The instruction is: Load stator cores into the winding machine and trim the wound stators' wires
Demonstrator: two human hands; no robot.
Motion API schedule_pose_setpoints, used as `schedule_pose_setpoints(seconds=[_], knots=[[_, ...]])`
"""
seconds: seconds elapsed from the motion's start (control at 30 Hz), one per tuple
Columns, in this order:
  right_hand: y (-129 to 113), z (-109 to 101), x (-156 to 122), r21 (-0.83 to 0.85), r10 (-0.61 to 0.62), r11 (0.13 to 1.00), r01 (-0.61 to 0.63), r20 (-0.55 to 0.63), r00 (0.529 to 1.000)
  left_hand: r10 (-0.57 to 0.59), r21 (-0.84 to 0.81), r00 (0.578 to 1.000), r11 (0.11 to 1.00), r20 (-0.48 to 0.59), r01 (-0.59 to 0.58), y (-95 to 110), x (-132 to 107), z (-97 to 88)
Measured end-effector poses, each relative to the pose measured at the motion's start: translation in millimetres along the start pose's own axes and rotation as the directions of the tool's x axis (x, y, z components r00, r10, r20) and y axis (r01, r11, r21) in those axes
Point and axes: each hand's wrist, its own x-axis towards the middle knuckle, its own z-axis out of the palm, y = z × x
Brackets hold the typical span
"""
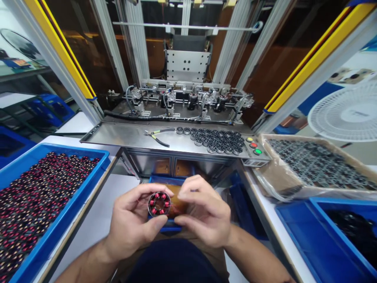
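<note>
My left hand (134, 222) grips a small round wound stator (159, 204) with red coils between thumb and fingers, held up in front of me. My right hand (203, 212) is curled close beside it, fingertips bent toward the stator's right edge; whether it pinches anything I cannot make out. Both hands hover above a small blue bin (165, 181) below the machine's steel shelf.
A large blue crate (63, 220) of red-wound stators is at left. On the steel shelf (123, 135) lie pliers (157, 135) and several bare black cores (218, 140). A button box (253, 145), a cardboard tray (294, 184) of cores and another blue crate (324, 239) are at right.
</note>
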Motion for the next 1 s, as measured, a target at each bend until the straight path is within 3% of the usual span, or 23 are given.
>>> schedule_pose_setpoints(seconds=[0.13, 0.3, 0.43, 0.57, 0.7, 0.8, 0.93, 1.0], knots=[[2.7, -10.9, 19.5, 0.035, -0.057, 0.998, 0.052, 0.181, 0.982, -0.174, -0.166, 0.976, 0.967, 0.132, 0.195, 2.7, -0.2, 0.0], [3.3, -11.4, 32.9, 0.041, -0.155, 0.988, 0.15, 0.296, 0.942, -0.24, -0.23, 0.947, 0.93, 0.216, 0.288, 1.6, 3.5, 4.3], [-2.9, -7.0, 26.7, -0.064, -0.204, 0.973, 0.221, 0.197, 0.959, -0.316, -0.286, 0.91, 0.876, 0.269, 0.389, 1.8, 8.2, 6.2], [-14.8, -7.1, 10.3, -0.335, -0.26, 0.903, 0.269, 0.071, 0.963, -0.385, -0.382, 0.869, 0.787, 0.31, 0.485, 4.0, 10.1, 9.7], [-21.5, -9.3, -4.0, -0.521, -0.308, 0.789, 0.325, 0.121, 0.944, -0.274, -0.382, 0.941, 0.863, 0.196, 0.331, 1.1, 5.5, 13.5], [-19.8, -3.3, -8.9, -0.537, -0.302, 0.8, 0.266, 0.022, 0.953, -0.093, -0.251, 0.993, 0.962, 0.067, 0.107, -4.1, -0.4, 13.0], [-17.0, 12.9, -9.0, -0.469, -0.32, 0.852, 0.234, -0.113, 0.941, 0.11, -0.108, 0.994, 0.988, -0.012, -0.111, -9.7, -5.8, 9.6], [-17.5, 21.9, -8.3, -0.417, -0.27, 0.891, 0.18, -0.168, 0.948, 0.189, -0.067, 0.982, 0.979, -0.026, -0.19, -12.3, -7.4, 8.7]])
